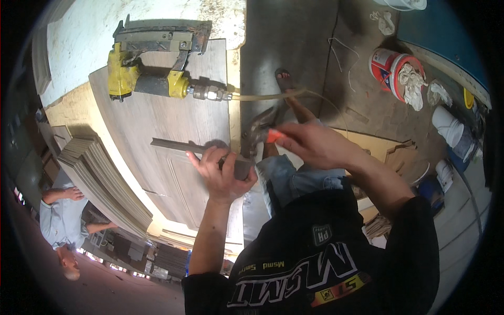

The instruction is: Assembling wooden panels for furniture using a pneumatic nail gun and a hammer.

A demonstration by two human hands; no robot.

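Note:
My left hand (218,176) is closed around a narrow grey-brown moulding strip (242,168), which lies across the edge of a wood-grain panel door (173,121). In my right hand (317,144) is a hammer (273,136) with an orange grip. Its dark head, smeared by motion, is beside the strip's near end, off the table edge. Beyond my left hand, a yellow and black nail gun (157,84) lies on its side on the door. A fitting joins it to a clear air hose (262,97) that runs right, over the edge.
Left of the door stands a stack of long panels (100,178), with another person's hand (73,193) on its end. A red and white bucket (386,71) holding rags is on the floor at the far right, near white tubs (446,123). My foot (283,79) shows below the hose.

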